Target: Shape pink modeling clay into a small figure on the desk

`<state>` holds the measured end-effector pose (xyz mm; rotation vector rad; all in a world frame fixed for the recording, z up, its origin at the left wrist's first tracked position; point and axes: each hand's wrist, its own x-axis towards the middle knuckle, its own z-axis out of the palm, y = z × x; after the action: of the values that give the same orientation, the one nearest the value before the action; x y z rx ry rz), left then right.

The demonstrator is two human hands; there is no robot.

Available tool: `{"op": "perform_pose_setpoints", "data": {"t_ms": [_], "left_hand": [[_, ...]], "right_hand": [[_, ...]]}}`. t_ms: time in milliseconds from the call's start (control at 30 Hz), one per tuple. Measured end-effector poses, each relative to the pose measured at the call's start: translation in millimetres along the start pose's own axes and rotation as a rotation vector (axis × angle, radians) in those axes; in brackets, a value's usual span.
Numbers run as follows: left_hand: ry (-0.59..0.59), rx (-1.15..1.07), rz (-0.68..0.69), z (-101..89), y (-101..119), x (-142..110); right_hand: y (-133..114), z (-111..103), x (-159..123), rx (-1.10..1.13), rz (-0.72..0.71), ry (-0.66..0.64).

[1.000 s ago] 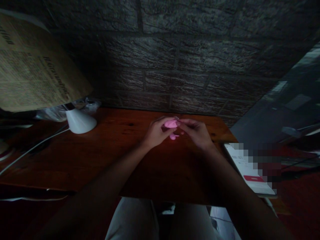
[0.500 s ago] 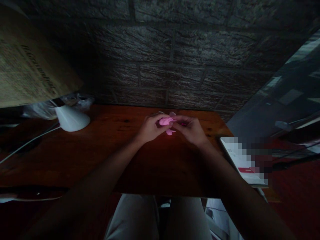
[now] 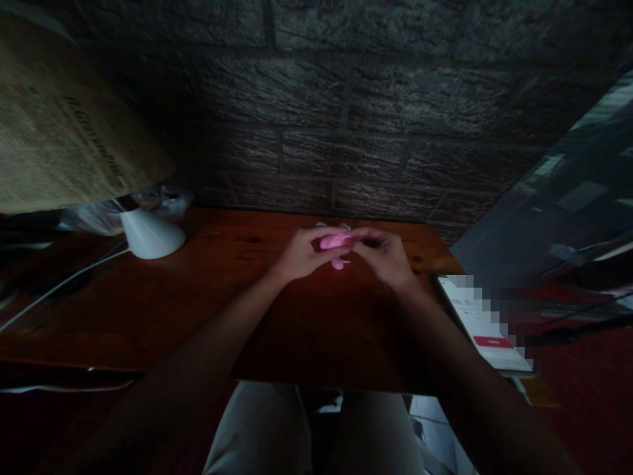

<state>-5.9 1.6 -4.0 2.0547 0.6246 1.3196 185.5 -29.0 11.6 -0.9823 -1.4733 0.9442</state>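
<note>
At the middle of the frame, the soft-looking bright pink lump (image 3: 332,241) sits between the thumb and fingers of your left hand (image 3: 301,254), which curls partly closed around it. Your right hand (image 3: 383,254) brings bunched fingertips to its right end; whether they grip it, you cannot tell. A small pink piece (image 3: 337,263) shows just below. Your forearms slant in from the lower corners, over the reddish-brown wooden table (image 3: 316,323). Beyond rises the dark grey stone-block wall (image 3: 316,99).
</note>
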Motion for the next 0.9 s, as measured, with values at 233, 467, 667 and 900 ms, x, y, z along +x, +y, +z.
{"op": "perform_pose_setpoints", "data": {"t_ms": [233, 467, 667, 900], "left_hand": [[0.002, -0.229, -0.164, 4.0, -10.9, 4.9], [0.116, -0.252, -0.244, -0.8, -28.9, 3.2], [0.026, -0.245, -0.251, 0.9, -26.5, 0.8], [-0.137, -0.285, -0.224, -2.6, -11.5, 1.2]], "right_hand": [[4.0, 4.3, 2.7, 0.108, 0.013, 0.063], [4.4, 12.0, -2.9, 0.041, -0.048, 0.04], [6.7, 11.1, -5.2, -0.133, -0.073, 0.017], [7.2, 1.5, -0.7, -0.084, -0.134, -0.052]]}}
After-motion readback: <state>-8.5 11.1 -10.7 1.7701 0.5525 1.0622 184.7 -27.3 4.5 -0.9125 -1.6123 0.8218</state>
